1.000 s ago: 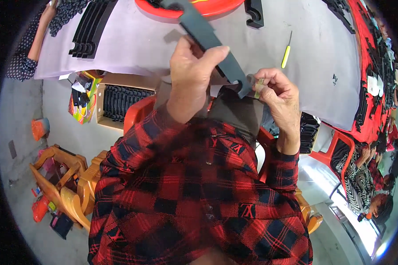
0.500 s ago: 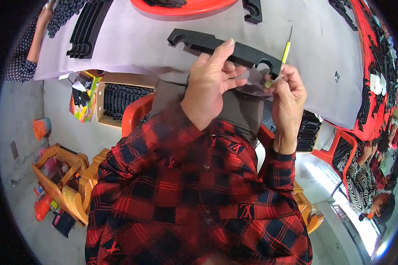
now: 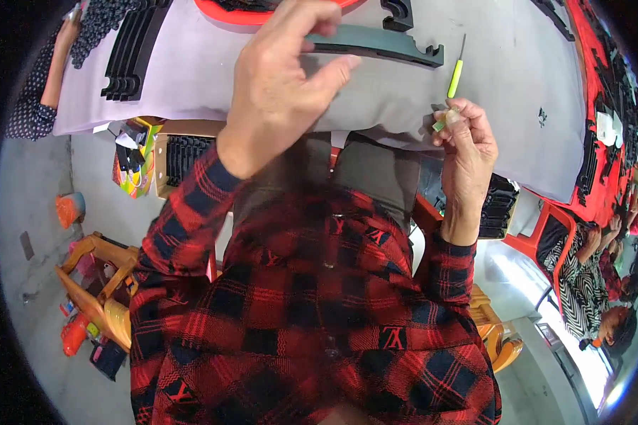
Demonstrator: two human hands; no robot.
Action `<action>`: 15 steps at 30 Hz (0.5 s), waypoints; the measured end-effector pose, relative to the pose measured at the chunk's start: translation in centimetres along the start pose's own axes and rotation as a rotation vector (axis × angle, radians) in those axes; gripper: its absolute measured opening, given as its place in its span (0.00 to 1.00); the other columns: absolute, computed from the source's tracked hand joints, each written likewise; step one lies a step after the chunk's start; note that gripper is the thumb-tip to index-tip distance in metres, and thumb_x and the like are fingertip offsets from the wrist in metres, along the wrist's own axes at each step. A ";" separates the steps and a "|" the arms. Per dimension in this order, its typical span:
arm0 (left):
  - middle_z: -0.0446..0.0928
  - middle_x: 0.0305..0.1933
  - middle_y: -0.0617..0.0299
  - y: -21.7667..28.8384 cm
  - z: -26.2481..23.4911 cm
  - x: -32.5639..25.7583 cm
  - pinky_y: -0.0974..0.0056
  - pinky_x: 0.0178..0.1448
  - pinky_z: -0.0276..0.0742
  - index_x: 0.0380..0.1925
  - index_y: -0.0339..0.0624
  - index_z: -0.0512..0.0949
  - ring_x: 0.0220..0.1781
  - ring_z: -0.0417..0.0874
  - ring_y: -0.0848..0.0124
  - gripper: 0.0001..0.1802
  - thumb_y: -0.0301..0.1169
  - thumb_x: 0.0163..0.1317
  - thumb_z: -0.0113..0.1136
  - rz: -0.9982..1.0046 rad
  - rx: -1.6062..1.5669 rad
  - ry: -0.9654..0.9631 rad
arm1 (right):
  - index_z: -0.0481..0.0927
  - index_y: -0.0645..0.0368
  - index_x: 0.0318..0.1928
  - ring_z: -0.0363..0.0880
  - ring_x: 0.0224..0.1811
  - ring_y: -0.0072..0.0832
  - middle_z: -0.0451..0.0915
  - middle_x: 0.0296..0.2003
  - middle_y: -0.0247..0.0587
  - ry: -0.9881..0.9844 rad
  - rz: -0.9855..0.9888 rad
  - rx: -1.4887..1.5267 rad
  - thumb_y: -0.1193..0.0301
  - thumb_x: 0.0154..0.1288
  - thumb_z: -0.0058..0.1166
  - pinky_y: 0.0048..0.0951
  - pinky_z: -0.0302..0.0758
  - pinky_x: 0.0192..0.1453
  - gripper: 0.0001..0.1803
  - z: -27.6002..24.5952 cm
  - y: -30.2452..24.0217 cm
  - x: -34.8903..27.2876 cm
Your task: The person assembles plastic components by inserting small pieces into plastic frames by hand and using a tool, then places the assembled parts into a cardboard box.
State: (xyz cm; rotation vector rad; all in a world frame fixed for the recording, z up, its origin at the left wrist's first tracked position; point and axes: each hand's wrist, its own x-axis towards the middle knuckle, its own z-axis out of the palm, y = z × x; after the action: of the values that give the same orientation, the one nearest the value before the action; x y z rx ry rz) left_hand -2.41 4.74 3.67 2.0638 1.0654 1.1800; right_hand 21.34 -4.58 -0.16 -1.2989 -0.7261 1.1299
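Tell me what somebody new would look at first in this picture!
Probably the big red-and-dark checked shirt, filling the lower middle. Above it, the left hand spreads its thumb and fingers by a long dark bar over the pale table, while the right hand pinches a small greenish bit. A bright yellow-green tool handle stands out just beyond that hand.

A pale-covered table (image 3: 539, 152) stands ahead, with a marked grey wall (image 3: 39, 188) at far left, varnished wooden furniture (image 3: 118, 322) on the pale floor (image 3: 110, 219), and, at right, a red plastic chair (image 3: 523, 246) near bright light (image 3: 515, 280) (nearly white) on the floor.
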 end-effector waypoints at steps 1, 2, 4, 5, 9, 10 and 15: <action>0.77 0.42 0.61 0.0 -0.4 0.8 0.63 0.47 0.79 0.45 0.41 0.77 0.45 0.81 0.67 0.16 0.22 0.57 0.66 -0.003 0.004 0.004 | 0.81 0.62 0.48 0.75 0.32 0.16 0.82 0.36 0.35 -0.021 -0.014 -0.042 0.76 0.70 0.57 0.20 0.74 0.36 0.08 0.2 0.1 0.1; 0.75 0.43 0.55 0.0 -0.6 1.5 0.58 0.49 0.75 0.46 0.37 0.75 0.47 0.78 0.59 0.18 0.23 0.54 0.65 0.026 0.058 -0.059 | 0.81 0.62 0.48 0.75 0.32 0.16 0.82 0.36 0.35 -0.026 -0.012 -0.044 0.76 0.70 0.57 0.20 0.74 0.36 0.08 0.4 0.3 0.2; 0.72 0.48 0.50 -2.2 -0.2 1.9 0.54 0.53 0.73 0.49 0.34 0.73 0.51 0.74 0.51 0.22 0.25 0.53 0.63 0.100 0.179 -0.191 | 0.82 0.61 0.48 0.76 0.33 0.16 0.83 0.35 0.33 -0.041 -0.036 -0.085 0.76 0.70 0.57 0.19 0.73 0.37 0.08 1.2 0.5 0.4; 0.72 0.48 0.50 -2.5 -0.2 2.4 0.54 0.53 0.73 0.49 0.34 0.73 0.51 0.74 0.51 0.22 0.25 0.53 0.63 0.114 0.193 -0.187 | 0.82 0.61 0.48 0.76 0.33 0.16 0.83 0.35 0.33 -0.046 -0.051 -0.072 0.76 0.70 0.57 0.19 0.73 0.37 0.08 1.4 -0.1 0.2; 0.71 0.47 0.51 -3.4 1.3 2.8 0.53 0.51 0.72 0.52 0.36 0.71 0.50 0.74 0.53 0.24 0.26 0.53 0.63 0.296 0.418 -0.324 | 0.81 0.61 0.49 0.77 0.35 0.16 0.83 0.35 0.33 -0.057 -0.127 -0.198 0.76 0.70 0.58 0.19 0.73 0.38 0.09 1.3 -0.8 0.0; 0.71 0.44 0.52 -3.7 1.4 2.6 0.53 0.49 0.72 0.49 0.36 0.73 0.48 0.74 0.54 0.22 0.26 0.53 0.64 0.293 0.487 -0.305 | 0.81 0.61 0.49 0.78 0.36 0.16 0.83 0.35 0.33 -0.060 -0.134 -0.217 0.77 0.70 0.58 0.19 0.73 0.39 0.09 1.4 -0.7 -0.1; 0.75 0.42 0.58 -3.9 1.7 1.4 0.56 0.47 0.77 0.45 0.41 0.76 0.45 0.81 0.58 0.21 0.19 0.49 0.67 0.368 0.559 -0.249 | 0.80 0.61 0.51 0.79 0.36 0.17 0.83 0.36 0.34 -0.054 -0.143 -0.211 0.78 0.70 0.57 0.19 0.73 0.39 0.11 0.9 -0.7 -0.5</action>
State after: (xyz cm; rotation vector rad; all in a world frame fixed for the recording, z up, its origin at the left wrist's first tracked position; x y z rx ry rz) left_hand -1.97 7.95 0.56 2.8511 0.9972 0.7991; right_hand 20.54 -4.70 0.80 -1.3717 -0.9840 0.9959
